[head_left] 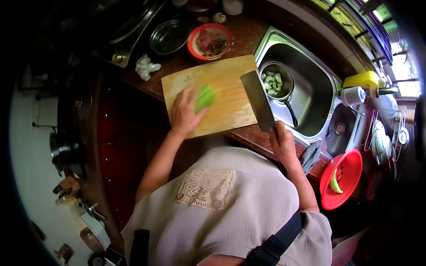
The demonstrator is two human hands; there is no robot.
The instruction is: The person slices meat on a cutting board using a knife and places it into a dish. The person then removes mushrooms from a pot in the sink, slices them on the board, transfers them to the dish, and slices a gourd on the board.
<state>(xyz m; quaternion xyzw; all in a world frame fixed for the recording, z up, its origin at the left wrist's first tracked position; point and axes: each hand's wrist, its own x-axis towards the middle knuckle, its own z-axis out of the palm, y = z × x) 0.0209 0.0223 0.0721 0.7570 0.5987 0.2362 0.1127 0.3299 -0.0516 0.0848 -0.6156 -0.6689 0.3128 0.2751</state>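
Cleaver (258, 102) in right hand (282, 141); left hand (185, 114) touching vegetable (206, 98).

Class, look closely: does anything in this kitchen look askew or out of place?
Yes: the chopping board sits askew, its near-left corner jutting past the edge of the counter, close to the left hand, so that corner appears unsupported.

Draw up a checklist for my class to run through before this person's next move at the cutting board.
1. Cleaver gripped: ok, right hand is closed on its handle.
2. Blade apart from left hand: ok, it is by the cutting board's right edge.
3. Green piece held steady: cannot tell, blurred.
4. Cutting board fully on the counter: not ok, its near side overhangs.
5. Pot in the sink: ok, holding cut pieces.
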